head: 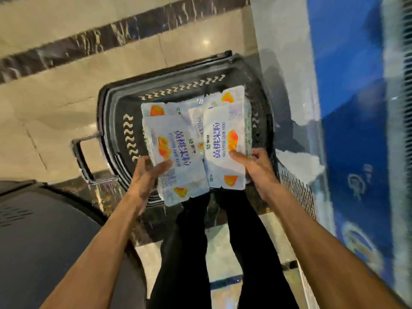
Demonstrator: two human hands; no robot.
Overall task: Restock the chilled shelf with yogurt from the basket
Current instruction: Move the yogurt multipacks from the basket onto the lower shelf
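Note:
A black plastic basket (111,121) stands on the floor in front of me. Above it I hold two white multipacks of yogurt printed with orange peach pictures. My left hand (148,175) grips the near end of the left pack (178,157), thumb on top. My right hand (256,168) grips the near end of the right pack (225,148), thumb on top. More packs of the same kind (231,97) lie underneath in the basket. The chilled cabinet's blue front (352,130) runs along the right.
The basket's pull handle (81,157) sticks out to the left. A dark rounded bin or cart (44,241) fills the lower left. My legs in black trousers (189,253) stand just behind the basket on a beige tiled floor (55,103) with a dark stripe.

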